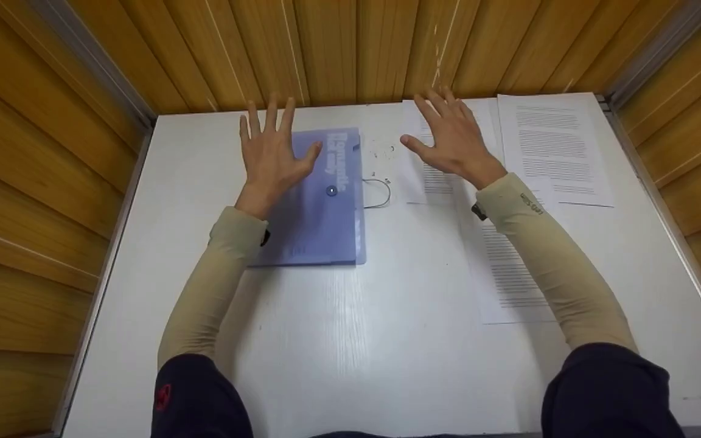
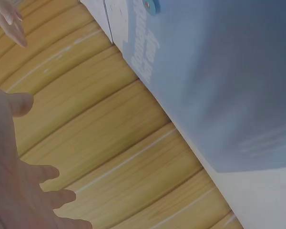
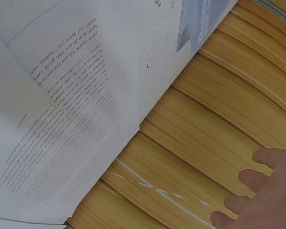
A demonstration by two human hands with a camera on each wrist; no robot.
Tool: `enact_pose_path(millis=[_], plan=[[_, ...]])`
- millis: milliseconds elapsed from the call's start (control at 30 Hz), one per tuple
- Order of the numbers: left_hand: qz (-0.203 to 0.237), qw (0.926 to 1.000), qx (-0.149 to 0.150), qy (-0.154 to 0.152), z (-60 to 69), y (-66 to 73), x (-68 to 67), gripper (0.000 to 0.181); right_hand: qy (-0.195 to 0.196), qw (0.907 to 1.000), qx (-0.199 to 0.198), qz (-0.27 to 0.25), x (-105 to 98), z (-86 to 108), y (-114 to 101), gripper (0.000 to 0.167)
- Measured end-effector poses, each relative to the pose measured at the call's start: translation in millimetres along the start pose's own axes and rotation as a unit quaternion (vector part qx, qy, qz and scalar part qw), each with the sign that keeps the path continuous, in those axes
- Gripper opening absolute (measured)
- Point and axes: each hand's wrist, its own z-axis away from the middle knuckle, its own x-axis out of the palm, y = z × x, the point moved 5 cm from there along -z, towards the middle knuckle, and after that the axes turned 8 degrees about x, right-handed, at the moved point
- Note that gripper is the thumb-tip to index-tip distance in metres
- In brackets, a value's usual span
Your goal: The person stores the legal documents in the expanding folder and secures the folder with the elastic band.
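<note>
In the head view a blue-purple plastic document folder (image 1: 320, 231) lies on the white table, with a round button (image 1: 331, 190) near its right side. A thin string (image 1: 389, 193) loops out from that edge. Above the folder hovers my left hand (image 1: 271, 158), fingers spread and holding nothing. My right hand (image 1: 454, 140), also spread and without anything in it, hangs over a printed sheet (image 1: 435, 188). Another printed sheet (image 1: 557, 152) lies at the back right, and a further page (image 1: 515, 274) is partly hidden under the right forearm. In the left wrist view the folder (image 2: 219, 86) appears beside the palm.
Wooden panel walls (image 1: 381, 48) enclose the white table (image 1: 326, 353) at the back and both sides. Small dark marks (image 1: 381, 149) show on the tabletop between folder and papers. Metal edging (image 1: 101, 292) runs along the table's left side.
</note>
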Motion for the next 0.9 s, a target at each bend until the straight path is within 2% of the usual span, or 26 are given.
enact_pose_path(millis=[400,700,900], plan=[[0.008,0.9992,0.036,0.013,29.9,29.3,20.5,0.09,-0.032,0.9964,-0.053,-0.057,30,8.7,-16,0.092],[0.008,0.9986,0.051,-0.013,48.7,52.2,46.4,0.091,-0.044,0.9927,-0.101,-0.048,56,12.9,-33,0.086],[0.01,0.9974,0.056,-0.043,62.0,64.2,64.7,0.091,-0.05,0.9885,-0.135,-0.045,76,16.2,-42,0.081]])
